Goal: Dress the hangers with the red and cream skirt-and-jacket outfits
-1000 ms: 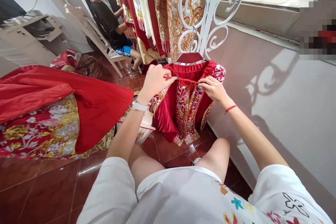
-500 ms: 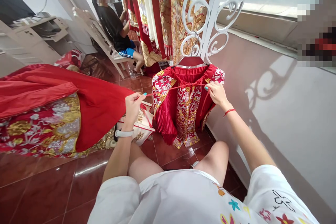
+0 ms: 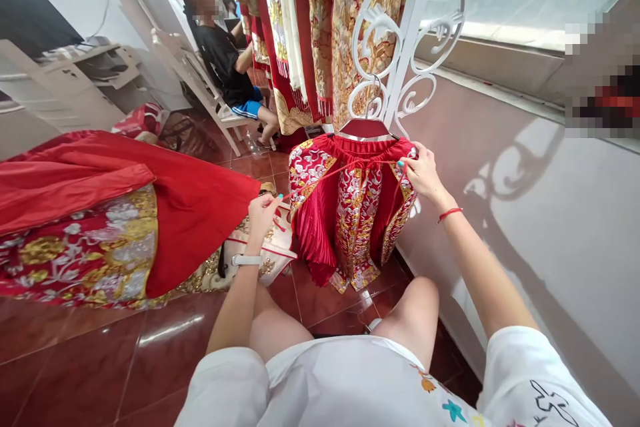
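A red embroidered skirt-like garment (image 3: 356, 213) hangs in front of me from a clip hanger (image 3: 366, 128) hooked on a white scrolled metal stand. Gold and silver patterns cover its front panel and sides, with pleated red cloth between. A thin red cord (image 3: 325, 176) runs across its gathered top. At the left, my left hand (image 3: 262, 215) is closed, pinching one end of this cord. My right hand (image 3: 423, 172), by the garment's upper right edge, pinches the cord too, with a loose length hanging below its fingers.
A large red embroidered garment (image 3: 200, 193) lies spread at the left, over a cream and gold cloth (image 3: 265, 253). More garments hang on the stand (image 3: 407, 20) ahead. Behind them a person (image 3: 225, 60) sits on a white chair. A wall (image 3: 550, 213) stands close on the right.
My left hand has lowered with its cord end, and my right hand has moved slightly right. The cord, straight before, now bends at the garment's top.
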The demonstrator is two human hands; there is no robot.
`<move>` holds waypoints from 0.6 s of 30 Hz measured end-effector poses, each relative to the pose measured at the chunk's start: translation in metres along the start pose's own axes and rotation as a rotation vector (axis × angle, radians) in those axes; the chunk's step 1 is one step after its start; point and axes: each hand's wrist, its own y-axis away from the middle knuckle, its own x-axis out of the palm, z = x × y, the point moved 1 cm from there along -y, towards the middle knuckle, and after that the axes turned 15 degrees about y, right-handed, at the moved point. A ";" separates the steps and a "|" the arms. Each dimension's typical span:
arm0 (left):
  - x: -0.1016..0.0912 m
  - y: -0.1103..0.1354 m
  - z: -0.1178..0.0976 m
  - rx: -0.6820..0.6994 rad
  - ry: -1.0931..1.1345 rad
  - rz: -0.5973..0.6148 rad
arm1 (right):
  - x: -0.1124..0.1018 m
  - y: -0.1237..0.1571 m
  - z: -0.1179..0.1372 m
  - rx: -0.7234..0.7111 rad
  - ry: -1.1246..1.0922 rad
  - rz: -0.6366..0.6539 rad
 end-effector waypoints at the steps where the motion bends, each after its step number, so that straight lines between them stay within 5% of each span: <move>1: 0.007 0.002 0.005 -0.013 -0.081 0.072 | 0.000 0.001 0.001 0.002 0.016 -0.014; 4: 0.033 0.009 0.007 -0.028 -0.332 0.197 | -0.001 0.003 0.007 0.009 0.070 -0.046; 7: 0.067 0.018 -0.013 0.116 -0.429 0.063 | -0.002 0.006 0.013 0.015 0.095 -0.051; 13: 0.154 0.008 -0.065 0.362 -0.207 0.133 | -0.003 0.010 0.016 0.024 0.068 -0.036; 18: 0.182 -0.014 -0.073 0.323 -0.142 0.122 | -0.005 0.013 0.016 0.018 0.067 -0.041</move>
